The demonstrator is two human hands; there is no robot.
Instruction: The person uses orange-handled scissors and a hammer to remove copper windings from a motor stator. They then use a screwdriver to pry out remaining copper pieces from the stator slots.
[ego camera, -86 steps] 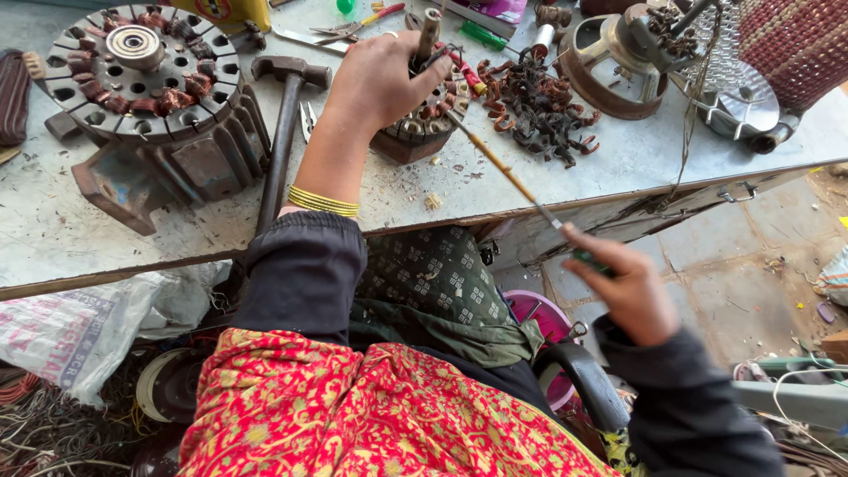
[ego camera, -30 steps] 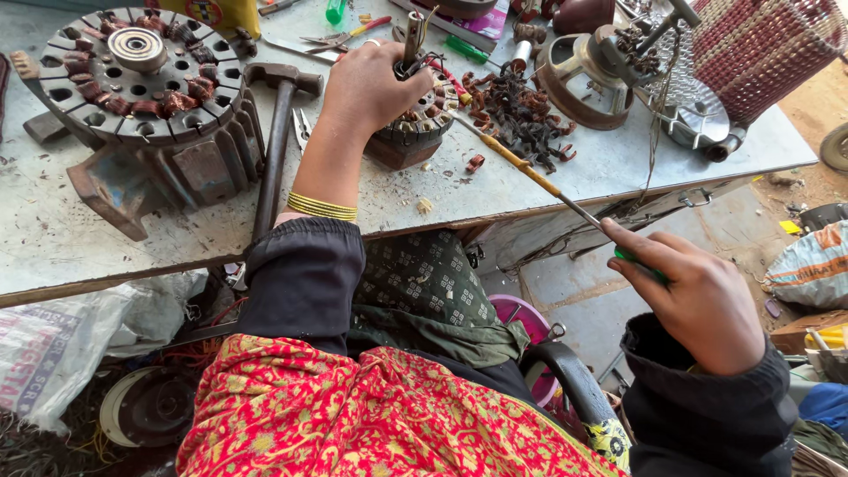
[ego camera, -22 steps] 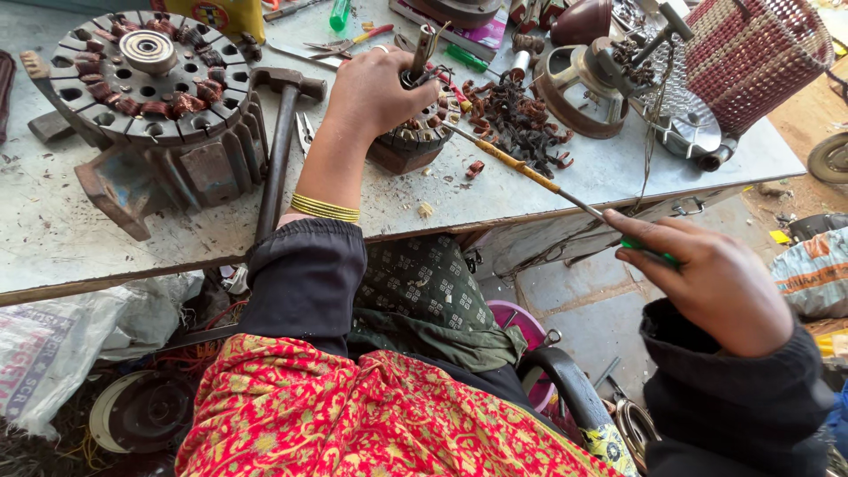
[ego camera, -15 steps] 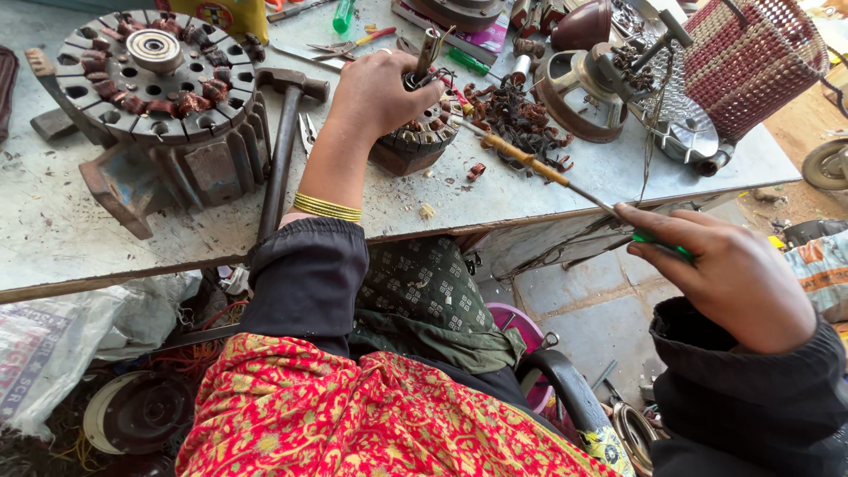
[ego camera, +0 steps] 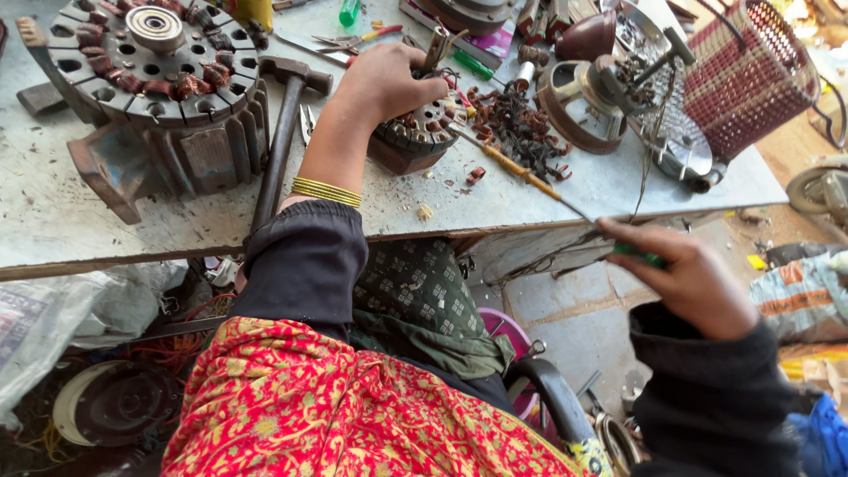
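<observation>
Since the earlier frames our right hand [ego camera: 693, 281] had drawn further out from the bench and lower, pulling the long rod [ego camera: 521, 174] with it, while the left hand [ego camera: 384, 81] stayed planted on the small stator [ego camera: 415, 137]. We had the right fingers closed tight around the rod's green handle [ego camera: 643, 256], off the front edge of the worktable [ego camera: 79, 212]. The rod ran slanting up from that grip to the stator, its far end hidden among the windings. Our left fingers were wrapped over the stator's top, pressing it down on the table, beside a pile of copper wire scraps [ego camera: 517, 124]. A hammer [ego camera: 281, 132] lay just left of our left wrist, and a large stator [ego camera: 155, 88] sat beyond it.
</observation>
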